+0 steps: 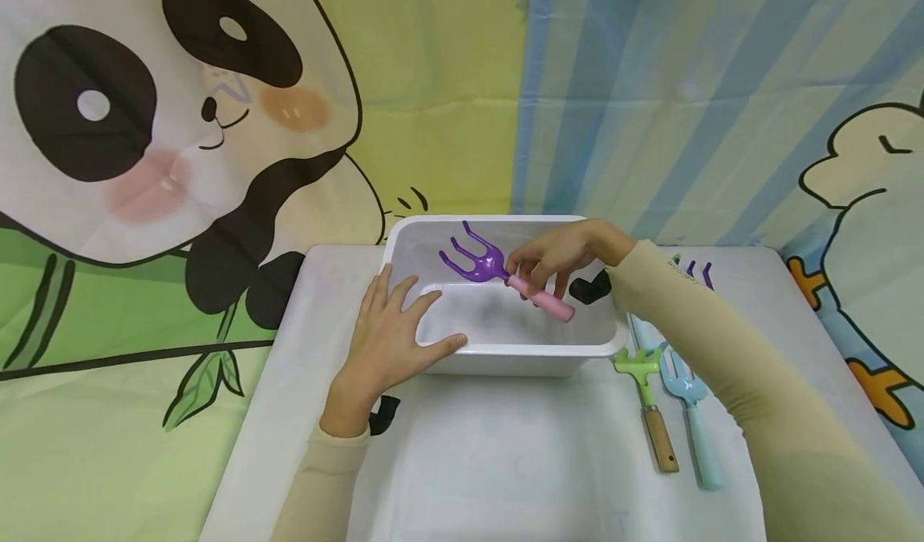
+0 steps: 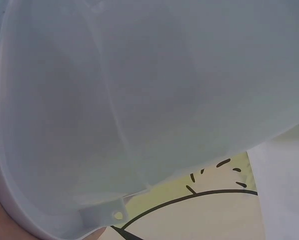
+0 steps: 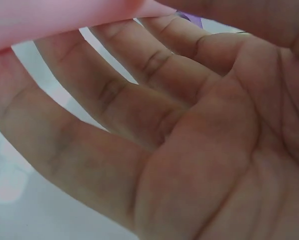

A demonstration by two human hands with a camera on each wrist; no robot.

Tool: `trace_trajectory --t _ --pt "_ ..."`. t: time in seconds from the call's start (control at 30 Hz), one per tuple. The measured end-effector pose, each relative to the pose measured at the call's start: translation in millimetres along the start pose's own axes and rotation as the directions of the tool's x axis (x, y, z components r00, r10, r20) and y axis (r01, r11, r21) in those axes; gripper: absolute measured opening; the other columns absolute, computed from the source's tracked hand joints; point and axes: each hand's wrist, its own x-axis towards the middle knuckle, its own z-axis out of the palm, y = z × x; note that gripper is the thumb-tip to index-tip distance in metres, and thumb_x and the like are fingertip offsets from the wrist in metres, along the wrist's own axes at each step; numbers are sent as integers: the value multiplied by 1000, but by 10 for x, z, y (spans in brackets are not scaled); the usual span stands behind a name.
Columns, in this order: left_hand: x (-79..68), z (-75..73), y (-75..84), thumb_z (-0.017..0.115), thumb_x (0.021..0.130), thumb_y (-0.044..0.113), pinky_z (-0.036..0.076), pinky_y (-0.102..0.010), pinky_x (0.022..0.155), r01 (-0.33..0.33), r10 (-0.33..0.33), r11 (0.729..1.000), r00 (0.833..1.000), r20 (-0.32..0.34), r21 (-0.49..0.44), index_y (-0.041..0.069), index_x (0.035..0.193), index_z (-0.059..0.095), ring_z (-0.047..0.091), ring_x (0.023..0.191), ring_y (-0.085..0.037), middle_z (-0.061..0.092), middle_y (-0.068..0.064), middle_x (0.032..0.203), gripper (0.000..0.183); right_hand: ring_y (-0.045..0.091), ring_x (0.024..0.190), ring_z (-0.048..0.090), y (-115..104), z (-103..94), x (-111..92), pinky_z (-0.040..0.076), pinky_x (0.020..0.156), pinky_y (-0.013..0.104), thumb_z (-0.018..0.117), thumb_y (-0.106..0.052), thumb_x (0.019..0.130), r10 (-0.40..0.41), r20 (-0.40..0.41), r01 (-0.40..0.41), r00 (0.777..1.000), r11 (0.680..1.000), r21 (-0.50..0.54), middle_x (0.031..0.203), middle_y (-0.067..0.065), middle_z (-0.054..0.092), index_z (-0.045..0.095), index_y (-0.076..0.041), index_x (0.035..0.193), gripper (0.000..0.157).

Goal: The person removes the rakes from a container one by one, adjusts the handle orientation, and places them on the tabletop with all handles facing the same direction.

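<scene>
A small garden fork with purple prongs and a pink handle (image 1: pixel 543 299) is held over a white plastic bin (image 1: pixel 505 349). My right hand (image 1: pixel 552 255) pinches the handle between thumb and fingertips, the prongs pointing to the far left. In the right wrist view the pink handle (image 3: pixel 49 20) lies across the fingertips. My left hand (image 1: pixel 390 329) rests on the bin's left front corner, fingers spread and thumb along the front rim. The left wrist view is mostly filled by the bin's outer wall (image 2: pixel 139 100).
Right of the bin on the white table (image 1: pixel 498 454) lie a green rake with a wooden handle (image 1: pixel 659 438) and a light blue fork (image 1: pixel 700 438). Purple prongs (image 1: pixel 707 273) show behind my right sleeve. A printed panda curtain (image 1: pixel 433 85) hangs behind the table.
</scene>
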Motion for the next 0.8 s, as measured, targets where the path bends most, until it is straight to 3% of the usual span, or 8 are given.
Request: trace_trajectory --t 0.2,0.4,0.8 --pt "3 8 -9 46 81 86 3 -54 119 -8 8 1000 1000 -7 -2 22 135 64 9 149 -44 45 -16 149 86 29 103 62 -15 3 -219 59 79 43 57 -8 99 -76 -10 76 997 997 23 121 18 56 37 4 139 46" --pt "13 8 2 45 81 86 4 -55 119 -8 8 1000 1000 -3 -6 22 136 63 9 149 -43 45 -15 149 87 32 105 61 -16 63 -493 58 83 47 56 -7 99 -120 -49 122 992 992 34 126 23 53 40 -1 137 41" --pt "-4 3 -2 47 81 85 6 -55 119 -10 10 1000 1000 -9 -9 22 135 64 9 149 -44 46 -14 148 85 35 98 62 155 357 -1016 57 85 46 54 -8 102 -255 -94 251 962 966 -58 117 19 58 41 -1 133 35"
